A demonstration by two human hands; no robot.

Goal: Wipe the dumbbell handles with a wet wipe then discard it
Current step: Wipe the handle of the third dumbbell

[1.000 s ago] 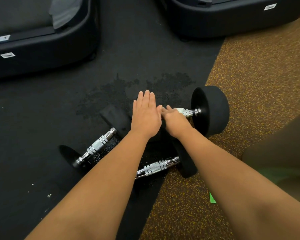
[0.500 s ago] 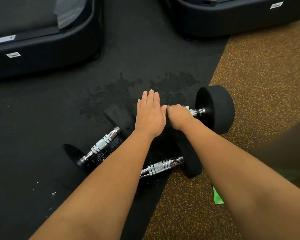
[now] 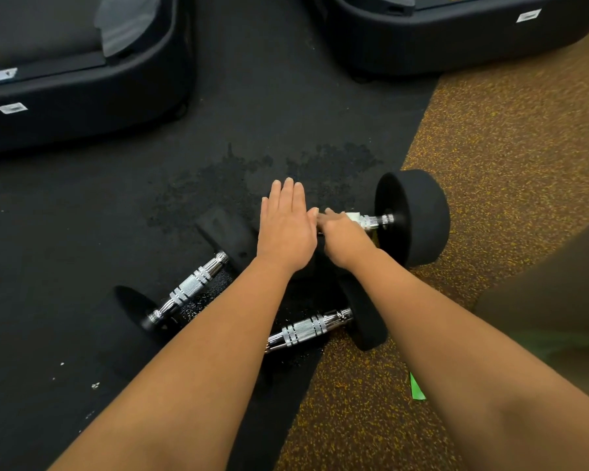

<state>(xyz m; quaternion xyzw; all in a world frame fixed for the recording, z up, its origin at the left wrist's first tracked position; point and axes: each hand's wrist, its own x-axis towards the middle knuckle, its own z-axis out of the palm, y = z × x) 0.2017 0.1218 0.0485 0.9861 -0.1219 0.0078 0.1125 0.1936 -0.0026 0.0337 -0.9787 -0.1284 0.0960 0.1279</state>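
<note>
Three black dumbbells with chrome handles lie on the floor. My right hand [image 3: 344,237] grips the handle of the far dumbbell [image 3: 412,215], with a white wet wipe [image 3: 352,216] peeking out between its fingers and the chrome. My left hand [image 3: 286,226] lies flat, fingers straight, on that dumbbell's hidden left weight. A second dumbbell [image 3: 191,287] rests at the left, its handle bare. The third dumbbell [image 3: 306,329] lies nearest me, partly under my left forearm.
Two black machine bases stand at the back, one at the left [image 3: 82,96] and one at the right [image 3: 456,32]. Wet patches [image 3: 218,185] darken the black mat. A speckled brown floor [image 3: 490,147] lies right, with a green scrap [image 3: 416,389] on it.
My right hand has slid along the far handle, left then back right, and the white wipe now shows at its fingertips. My left hand stays flat on the weight.
</note>
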